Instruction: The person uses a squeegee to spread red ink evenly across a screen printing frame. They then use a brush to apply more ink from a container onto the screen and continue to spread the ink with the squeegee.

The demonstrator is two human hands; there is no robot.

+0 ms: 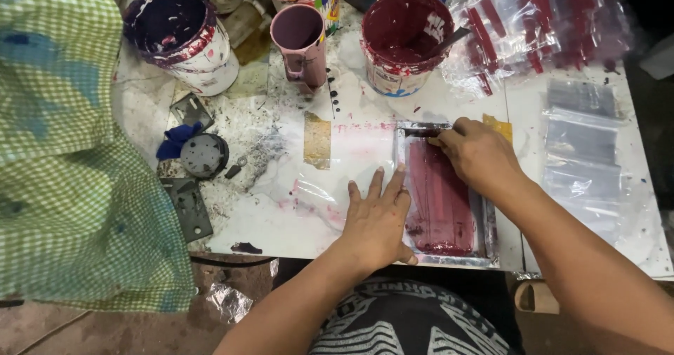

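You are pulling maroon ink across the small printing screen (pixel 444 193), lying near the table's (pixel 267 222) near edge. Your left hand (pixel 375 218) is pressing flat, fingers spread, on the screen's left frame. Your right hand (pixel 477 155) is curling its fingers over something at the far end, hidden. The next pull needs steady pressure.

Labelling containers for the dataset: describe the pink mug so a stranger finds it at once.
Start at the far edge of the white, paint-stained table, where open paint tubs stand in a row. The pink mug sits between the white tub with dark purple paint and the tub of maroon paint. Alone among them, it is small, pink and has a handle facing the camera.
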